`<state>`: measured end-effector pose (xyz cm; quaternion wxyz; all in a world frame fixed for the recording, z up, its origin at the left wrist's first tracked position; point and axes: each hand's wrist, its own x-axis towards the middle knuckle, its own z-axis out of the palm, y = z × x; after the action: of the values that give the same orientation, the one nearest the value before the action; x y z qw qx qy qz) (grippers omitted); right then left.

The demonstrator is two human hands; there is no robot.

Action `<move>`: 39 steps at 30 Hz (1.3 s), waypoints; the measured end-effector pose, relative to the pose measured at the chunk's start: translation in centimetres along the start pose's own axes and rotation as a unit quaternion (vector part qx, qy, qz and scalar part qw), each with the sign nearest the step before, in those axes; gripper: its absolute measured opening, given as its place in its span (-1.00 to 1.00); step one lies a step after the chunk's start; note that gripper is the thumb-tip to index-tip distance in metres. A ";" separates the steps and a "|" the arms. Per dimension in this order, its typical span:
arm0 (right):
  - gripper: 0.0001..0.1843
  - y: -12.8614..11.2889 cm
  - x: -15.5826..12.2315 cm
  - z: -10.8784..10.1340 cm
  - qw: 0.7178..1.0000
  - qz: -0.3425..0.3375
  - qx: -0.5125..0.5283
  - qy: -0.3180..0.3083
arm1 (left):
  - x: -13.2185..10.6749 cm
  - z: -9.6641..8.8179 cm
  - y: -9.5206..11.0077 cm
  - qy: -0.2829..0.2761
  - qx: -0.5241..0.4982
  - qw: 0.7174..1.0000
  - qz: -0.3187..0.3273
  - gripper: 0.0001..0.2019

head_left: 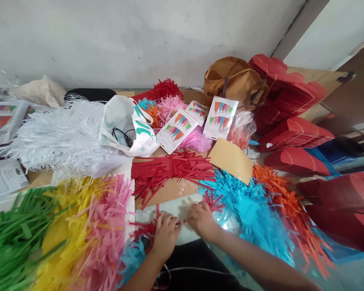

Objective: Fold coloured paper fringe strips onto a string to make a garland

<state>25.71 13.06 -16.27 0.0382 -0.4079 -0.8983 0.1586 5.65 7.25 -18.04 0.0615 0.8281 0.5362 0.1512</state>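
Bare grey wall (109,40) spans the upper frame. Lower centre: left hand (166,234) and right hand (201,219) close together, fingers bent; cannot tell whether either grips anything. Red paper strips (144,229) show just beside both hands. Red fringed tissue (170,166) lies at centre; blue tissue fringe (250,208), lower right.

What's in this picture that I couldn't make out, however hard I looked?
All in the head view:
Whether the left hand and right hand grip the red strips: curled fingers hide the contact.
The bottom of the white bag: its own side hides it.
Small print on the upright packet: too small and blurred.
The full green fringe: cut off by the left edge.
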 end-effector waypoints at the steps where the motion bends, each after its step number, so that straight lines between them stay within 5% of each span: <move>1: -0.77 -0.2 -0.1 0.5 0.999 -0.026 0.020 0.004 | 0.1 0.0 0.1 0.003 -0.003 1.000 -0.001 -0.80; 6: -0.70 -0.8 1.1 1.7 0.992 -0.007 0.125 -0.014 | 1.1 -0.4 1.0 0.029 -0.008 0.999 -0.039 -0.86; 12: -0.72 -2.8 0.7 -2.5 0.949 0.105 0.296 -0.012 | 1.8 -4.2 1.4 0.082 -0.016 0.996 -0.045 -0.78; 20: -0.40 -5.2 -0.3 -7.5 0.727 0.138 0.667 -0.087 | 1.8 -13.8 4.0 0.217 -0.087 0.971 0.047 -0.83; 24: -0.45 -7.4 -1.0 -7.5 0.642 0.165 0.747 -0.049 | 0.8 -14.4 5.2 0.262 -0.138 0.955 -0.024 -0.88; 28: -0.60 -10.0 -1.9 -7.4 0.523 0.225 0.822 0.031 | -0.7 -13.6 6.2 0.227 -0.279 0.917 -0.170 -0.88; 30: -0.62 -11.2 -2.0 -7.3 0.496 0.229 0.836 0.056 | -1.2 -13.4 6.5 0.210 -0.334 0.891 -0.224 -0.84; 33: -0.62 -12.4 -1.9 -6.9 0.499 0.224 0.834 0.080 | -1.8 -13.3 6.6 0.181 -0.390 0.858 -0.280 -0.79; 35: -0.65 -12.4 -1.4 -6.2 0.532 0.223 0.813 0.081 | -2.1 -13.2 6.1 0.154 -0.424 0.837 -0.310 -0.76; 37: -0.69 -11.2 -0.1 -5.3 0.642 0.242 0.723 0.083 | -2.4 -13.0 5.5 0.133 -0.467 0.798 -0.356 -0.70; 39: -0.74 -9.0 1.9 -4.2 0.768 0.282 0.566 0.104 | -2.5 -12.7 4.8 0.134 -0.533 0.718 -0.427 -0.62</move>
<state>18.83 10.03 -9.55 0.3085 -0.5613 -0.4807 0.5989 4.89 2.25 -5.20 0.4779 0.3125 0.6668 0.4789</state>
